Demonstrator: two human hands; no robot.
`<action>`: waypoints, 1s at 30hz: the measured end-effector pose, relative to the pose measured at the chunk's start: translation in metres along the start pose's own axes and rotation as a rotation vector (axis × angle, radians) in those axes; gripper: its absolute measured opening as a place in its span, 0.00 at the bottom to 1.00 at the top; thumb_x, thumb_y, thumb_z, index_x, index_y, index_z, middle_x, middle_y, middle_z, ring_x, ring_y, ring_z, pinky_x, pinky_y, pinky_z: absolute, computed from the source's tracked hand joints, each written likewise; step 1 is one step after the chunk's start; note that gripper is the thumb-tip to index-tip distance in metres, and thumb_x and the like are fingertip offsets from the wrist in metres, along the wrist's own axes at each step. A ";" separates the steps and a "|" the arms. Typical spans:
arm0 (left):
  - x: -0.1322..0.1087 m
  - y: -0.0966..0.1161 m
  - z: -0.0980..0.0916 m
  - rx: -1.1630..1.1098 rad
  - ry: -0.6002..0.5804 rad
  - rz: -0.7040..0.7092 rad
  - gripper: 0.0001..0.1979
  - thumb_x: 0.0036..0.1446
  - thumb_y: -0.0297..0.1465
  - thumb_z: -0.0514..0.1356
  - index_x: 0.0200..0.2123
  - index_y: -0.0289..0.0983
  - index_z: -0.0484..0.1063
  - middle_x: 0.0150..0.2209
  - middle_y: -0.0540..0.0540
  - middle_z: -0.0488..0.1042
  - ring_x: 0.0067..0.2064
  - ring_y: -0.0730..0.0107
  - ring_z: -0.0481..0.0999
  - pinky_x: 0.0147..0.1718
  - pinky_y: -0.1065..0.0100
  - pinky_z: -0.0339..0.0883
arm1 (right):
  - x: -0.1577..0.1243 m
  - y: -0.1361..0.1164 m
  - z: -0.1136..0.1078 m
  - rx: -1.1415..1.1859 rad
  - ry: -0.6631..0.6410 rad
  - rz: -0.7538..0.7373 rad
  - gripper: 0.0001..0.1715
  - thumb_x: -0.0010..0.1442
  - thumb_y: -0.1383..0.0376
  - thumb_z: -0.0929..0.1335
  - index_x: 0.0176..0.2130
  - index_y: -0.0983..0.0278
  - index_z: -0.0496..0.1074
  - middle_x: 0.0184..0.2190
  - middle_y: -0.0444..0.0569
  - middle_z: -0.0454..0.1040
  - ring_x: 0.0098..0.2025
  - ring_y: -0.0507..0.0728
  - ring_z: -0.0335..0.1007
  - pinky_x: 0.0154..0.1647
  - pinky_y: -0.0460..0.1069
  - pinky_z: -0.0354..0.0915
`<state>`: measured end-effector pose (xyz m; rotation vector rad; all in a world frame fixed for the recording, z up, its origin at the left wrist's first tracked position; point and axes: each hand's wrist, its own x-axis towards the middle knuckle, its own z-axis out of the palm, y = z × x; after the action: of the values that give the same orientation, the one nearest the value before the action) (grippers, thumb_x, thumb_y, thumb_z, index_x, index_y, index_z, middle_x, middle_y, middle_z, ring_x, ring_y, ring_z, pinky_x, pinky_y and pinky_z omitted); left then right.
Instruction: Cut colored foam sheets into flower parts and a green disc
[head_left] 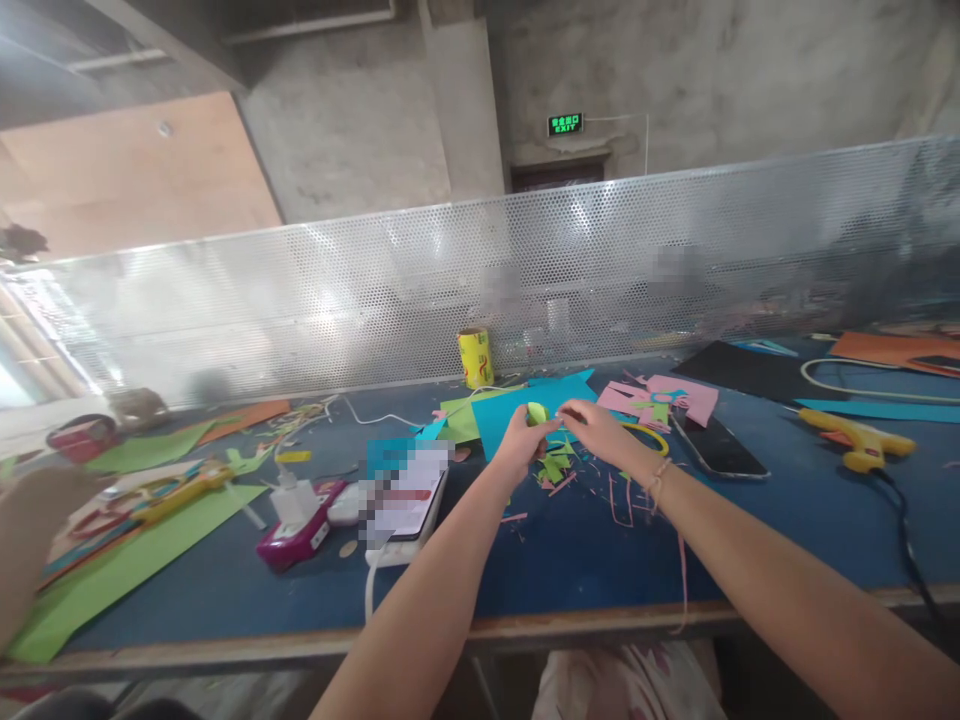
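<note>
My left hand [519,442] is closed on a small light-green paper piece [537,411], held a little above the table. Beside it, the fingers of my right hand [596,428] are pinched together close to my left fingertips. Whatever lies in that pinch is too small to make out. Blue paper [499,412] lies behind both hands, partly over a green sheet [461,418]. Below the hands are green paper scraps [556,464] and thin pink strips [621,500]. A yellow loop [651,436] shows behind my right wrist, the rest of it hidden.
A phone [411,492] rests on a white power strip left of my arms; a dark phone [721,447] lies right. Further right is a yellow glue gun [855,437] with a black cord. A yellow can [477,358] stands by the perforated screen [375,290]. Another person's arm [37,530] reaches in left.
</note>
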<state>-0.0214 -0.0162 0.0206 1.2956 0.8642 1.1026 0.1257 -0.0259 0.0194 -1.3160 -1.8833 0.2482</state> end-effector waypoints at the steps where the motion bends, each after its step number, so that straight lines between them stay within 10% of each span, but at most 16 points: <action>1: 0.000 0.000 0.001 0.015 -0.015 0.005 0.26 0.34 0.39 0.68 0.30 0.40 0.55 0.18 0.60 0.57 0.15 0.84 0.56 0.14 0.77 0.48 | 0.000 -0.002 0.002 0.065 0.013 0.000 0.12 0.59 0.61 0.60 0.34 0.64 0.68 0.33 0.49 0.72 0.36 0.54 0.66 0.37 0.48 0.59; 18: 0.000 0.000 0.002 0.026 -0.168 -0.052 0.11 0.43 0.28 0.54 0.34 0.38 0.60 0.24 0.53 0.65 0.17 0.79 0.63 0.16 0.75 0.60 | 0.007 0.016 0.008 0.349 -0.045 0.061 0.07 0.50 0.61 0.64 0.29 0.64 0.65 0.27 0.45 0.69 0.31 0.53 0.66 0.33 0.48 0.60; 30: 0.003 0.005 0.002 -0.280 0.009 -0.197 0.09 0.52 0.32 0.54 0.32 0.32 0.69 0.25 0.42 0.73 0.26 0.67 0.74 0.25 0.68 0.69 | 0.009 0.018 0.005 0.376 0.027 0.156 0.05 0.50 0.63 0.63 0.29 0.63 0.64 0.27 0.44 0.68 0.31 0.53 0.66 0.34 0.49 0.64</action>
<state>-0.0192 -0.0146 0.0257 0.9538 0.7942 1.0322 0.1333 -0.0090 0.0107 -1.1973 -1.6141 0.6294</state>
